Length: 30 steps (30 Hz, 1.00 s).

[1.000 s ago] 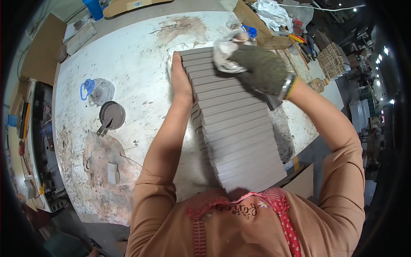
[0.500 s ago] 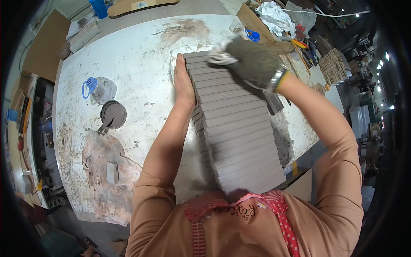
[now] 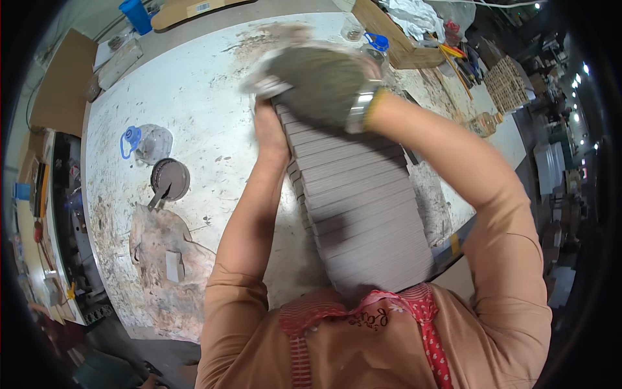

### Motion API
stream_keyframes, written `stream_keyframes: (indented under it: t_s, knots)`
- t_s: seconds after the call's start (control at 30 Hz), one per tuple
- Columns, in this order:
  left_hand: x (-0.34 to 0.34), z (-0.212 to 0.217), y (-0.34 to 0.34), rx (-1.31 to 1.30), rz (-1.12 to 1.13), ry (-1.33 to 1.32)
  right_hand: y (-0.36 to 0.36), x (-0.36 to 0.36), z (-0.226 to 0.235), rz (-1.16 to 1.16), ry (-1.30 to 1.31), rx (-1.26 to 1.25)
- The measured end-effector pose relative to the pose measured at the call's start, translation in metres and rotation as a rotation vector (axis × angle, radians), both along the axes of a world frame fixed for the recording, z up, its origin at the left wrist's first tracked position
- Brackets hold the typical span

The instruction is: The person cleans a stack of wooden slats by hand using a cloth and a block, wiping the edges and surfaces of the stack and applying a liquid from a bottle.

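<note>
A tall stack of grey slabs (image 3: 363, 214), with layered edges, runs from the table's middle to my chest. My bare left hand (image 3: 270, 133) lies flat along its left side near the far end, fingers straight and partly hidden behind my other hand. Above that far left corner, my right hand (image 3: 321, 87), in a dark olive glove, is smeared by motion. It is closed on a bunched white cloth (image 3: 269, 85) that blurs at the corner. The slabs under the glove are hidden.
To the left are a clear bottle with a blue cap (image 3: 154, 144), a tub of grey paste (image 3: 172, 176) with a spatula, and a stained cloth (image 3: 170, 272) bearing a small pale block (image 3: 174, 266). A wooden box (image 3: 395, 45) and a small bottle (image 3: 484, 123) stand at right.
My right hand has swept left with the white cloth across the slabs to the far left corner. My left hand stays against the stack's side. The view has shifted slightly.
</note>
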<state>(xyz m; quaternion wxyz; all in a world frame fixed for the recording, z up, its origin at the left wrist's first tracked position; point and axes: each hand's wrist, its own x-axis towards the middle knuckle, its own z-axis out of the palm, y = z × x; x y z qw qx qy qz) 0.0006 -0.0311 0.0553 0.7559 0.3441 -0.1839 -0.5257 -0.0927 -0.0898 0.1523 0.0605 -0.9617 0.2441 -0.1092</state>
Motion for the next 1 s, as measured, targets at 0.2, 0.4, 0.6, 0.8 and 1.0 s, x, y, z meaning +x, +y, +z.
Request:
stream_keyframes:
  t_s: [0.2,0.4,0.6,0.8,1.0]
  knots:
    - [0.008,0.001,0.002,0.074,0.006,-0.074,-0.008,-0.015,0.011,-0.064,0.085,-0.018]
    - [0.001,0.005,0.000,0.131,0.012,-0.038,-0.050,-0.082,0.028,-0.287,0.119,0.232]
    - [0.001,-0.005,-0.002,0.106,0.118,-0.103,-0.006,-0.012,0.008,0.087,-0.107,-0.023]
    - [-0.006,0.005,-0.002,0.125,0.017,-0.027,-0.077,-0.143,0.012,-0.309,0.124,-0.186]
    - [0.002,-0.002,-0.002,0.072,0.001,-0.041,0.024,-0.065,-0.008,0.160,-0.006,-0.505]
